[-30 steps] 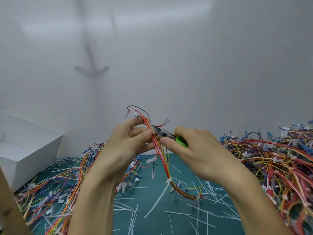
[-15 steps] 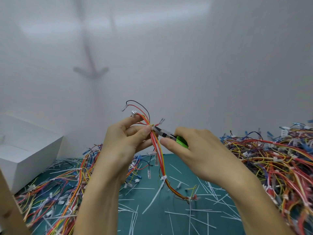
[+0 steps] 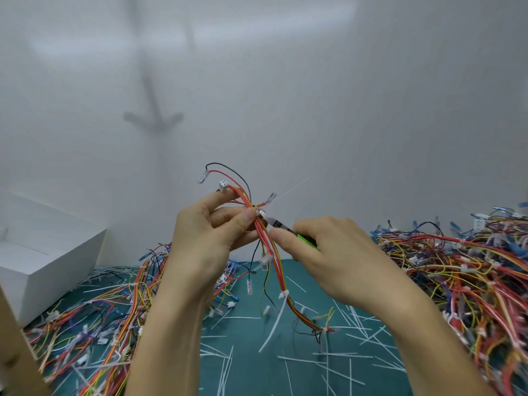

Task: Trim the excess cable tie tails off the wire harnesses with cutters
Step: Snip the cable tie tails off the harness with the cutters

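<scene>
White rectangular box [image 3: 43, 261] sits at far left on the surface, matte and plain-sided; contents not visible from this angle. No other container in view.

Left hand [image 3: 205, 235] holds up a bundled wire harness of thin red, orange and yellow plastic-coated wires [image 3: 270, 252], grip pinching the bundle between thumb and fingers just below the top. The harness is in mid-air in the centre of the view, above the surface. Its top end fans into loose leads with small white and clear connectors, and its lower end trails down to the mat.

Right hand [image 3: 337, 261] is curled round small cutters with bright green handles and a dark metal nose [image 3: 307, 240], forefinger laid along the tool. The nose meets a white plastic cable tie [image 3: 260, 212] wrapped round the bundle right by the left thumb; cannot tell if the blades are closed. A thin pale blurred streak runs up and right from there.

Lower on the same harness a second white tie's long flat tail [image 3: 274, 321] hangs uncut.

Dark teal cutting-mat surface [image 3: 251, 355] is littered with thin white cut tie tails [image 3: 328, 358]. Tangled heaps of multicoloured harnesses lie at left [image 3: 94, 324] and right [image 3: 471, 275]. A tan slanted board [image 3: 14, 352] crosses the bottom-left corner.
</scene>
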A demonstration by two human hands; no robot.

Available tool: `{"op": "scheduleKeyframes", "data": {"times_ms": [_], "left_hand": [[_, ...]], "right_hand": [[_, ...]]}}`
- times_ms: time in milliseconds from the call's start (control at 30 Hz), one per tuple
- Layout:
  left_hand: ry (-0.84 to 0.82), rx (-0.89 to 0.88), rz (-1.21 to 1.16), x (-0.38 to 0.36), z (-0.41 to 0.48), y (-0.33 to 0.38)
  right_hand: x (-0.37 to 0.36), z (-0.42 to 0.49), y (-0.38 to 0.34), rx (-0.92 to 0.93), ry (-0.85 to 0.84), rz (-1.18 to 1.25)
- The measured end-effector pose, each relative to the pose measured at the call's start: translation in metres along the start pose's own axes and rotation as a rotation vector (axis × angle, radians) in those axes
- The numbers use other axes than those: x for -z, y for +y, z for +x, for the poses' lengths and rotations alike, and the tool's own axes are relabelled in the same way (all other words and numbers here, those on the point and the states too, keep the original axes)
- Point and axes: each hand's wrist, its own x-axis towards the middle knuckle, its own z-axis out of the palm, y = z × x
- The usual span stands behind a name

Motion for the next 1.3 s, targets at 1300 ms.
{"op": "scheduleKeyframes", "data": {"times_ms": [1300], "left_hand": [[-0.033, -0.074, 0.064, -0.0006, -0.0007, 0.0049]], "right_hand": [[0.002, 0.0029, 0.0045, -0.07, -0.135, 0.346]]}}
